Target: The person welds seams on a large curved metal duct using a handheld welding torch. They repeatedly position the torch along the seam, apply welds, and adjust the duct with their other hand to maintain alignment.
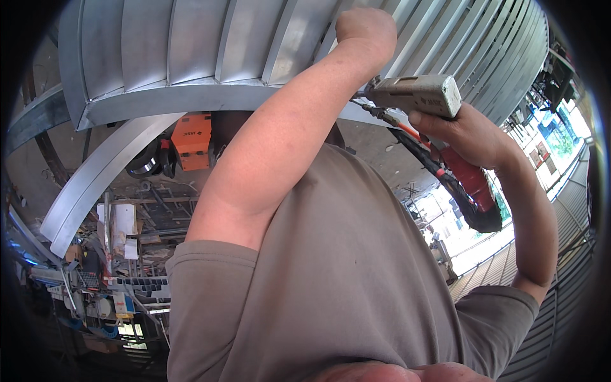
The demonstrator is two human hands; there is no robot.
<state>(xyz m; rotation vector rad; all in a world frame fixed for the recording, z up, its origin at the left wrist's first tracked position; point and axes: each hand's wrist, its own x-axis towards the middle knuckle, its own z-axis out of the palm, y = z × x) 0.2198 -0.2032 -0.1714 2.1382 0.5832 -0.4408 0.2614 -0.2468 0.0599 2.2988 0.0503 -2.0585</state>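
The grey gun-shaped tool was found clasped in the right hand, at the lower edge of the slatted metal panel. The left hand was seen curled against the slats in view; whether anything was gripped could not be told. Steady aim, a slack cable and a clear left forearm were judged advisable.

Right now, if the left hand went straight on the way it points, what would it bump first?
Probably the silver metal slats: they spread behind and around the left hand in the picture. I can't tell whether it already touches them.
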